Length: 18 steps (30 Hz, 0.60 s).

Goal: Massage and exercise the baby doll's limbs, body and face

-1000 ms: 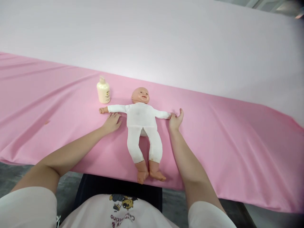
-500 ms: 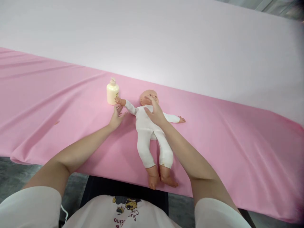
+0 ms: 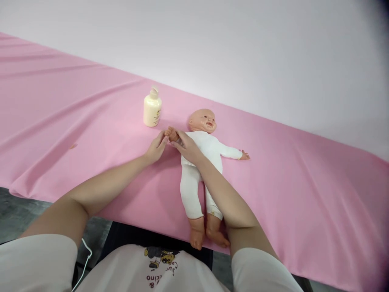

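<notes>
A baby doll (image 3: 202,148) in a white bodysuit lies on its back, its head at the far end and its bare feet near the table's front edge. Its arm on the left is stretched toward the bottle. My left hand (image 3: 156,149) is closed at the tips of that doll hand, fingers pressed together against it. Around the same arm's wrist and sleeve, my right hand (image 3: 188,148) is closed, its forearm crossing over the doll's body and leg. The doll's other arm lies outstretched to the right.
A cream pump bottle (image 3: 152,108) stands upright just beyond my left hand. Pink cloth (image 3: 291,190) with folds covers the table, and a white wall (image 3: 243,52) rises behind it. A white cable (image 3: 86,255) hangs at lower left.
My right hand has moved left from above the doll's chest and face onto its arm. My left hand has closed at the doll's fingers. The view has shifted slightly.
</notes>
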Available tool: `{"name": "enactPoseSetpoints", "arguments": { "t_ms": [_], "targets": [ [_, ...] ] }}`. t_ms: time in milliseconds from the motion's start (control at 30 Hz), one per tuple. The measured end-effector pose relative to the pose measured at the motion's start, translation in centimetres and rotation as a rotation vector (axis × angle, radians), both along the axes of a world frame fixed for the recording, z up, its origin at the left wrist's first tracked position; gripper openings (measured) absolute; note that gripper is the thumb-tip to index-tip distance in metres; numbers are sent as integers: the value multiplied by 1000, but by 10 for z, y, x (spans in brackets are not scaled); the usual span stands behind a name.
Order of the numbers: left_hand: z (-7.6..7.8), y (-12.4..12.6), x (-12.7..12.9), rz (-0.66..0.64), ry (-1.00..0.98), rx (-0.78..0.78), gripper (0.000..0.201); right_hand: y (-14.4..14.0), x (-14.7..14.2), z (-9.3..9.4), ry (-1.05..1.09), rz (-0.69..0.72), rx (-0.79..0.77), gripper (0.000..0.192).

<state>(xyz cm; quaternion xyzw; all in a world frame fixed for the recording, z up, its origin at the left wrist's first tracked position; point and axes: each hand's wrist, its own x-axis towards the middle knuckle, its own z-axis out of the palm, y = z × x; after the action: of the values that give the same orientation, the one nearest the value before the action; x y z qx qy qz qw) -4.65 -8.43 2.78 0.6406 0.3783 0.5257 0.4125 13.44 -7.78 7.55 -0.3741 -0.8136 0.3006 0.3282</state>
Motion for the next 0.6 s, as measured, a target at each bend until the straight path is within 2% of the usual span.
{"name": "enactPoseSetpoints", "arguments": {
  "t_ms": [133, 300, 433, 600],
  "targets": [
    [3, -5, 3, -52, 14, 106, 55, 2, 9, 1, 24, -23, 7, 55],
    [3, -6, 0, -52, 87, 234, 53, 0, 11, 3, 28, -23, 136, 49],
    [4, -7, 0, -111, 143, 234, 46, -2, 12, 5, 4, -10, 209, 47],
    [5, -9, 4, -96, 139, 169, 38, -2, 12, 2, -32, 13, 252, 50]
  ]
}}
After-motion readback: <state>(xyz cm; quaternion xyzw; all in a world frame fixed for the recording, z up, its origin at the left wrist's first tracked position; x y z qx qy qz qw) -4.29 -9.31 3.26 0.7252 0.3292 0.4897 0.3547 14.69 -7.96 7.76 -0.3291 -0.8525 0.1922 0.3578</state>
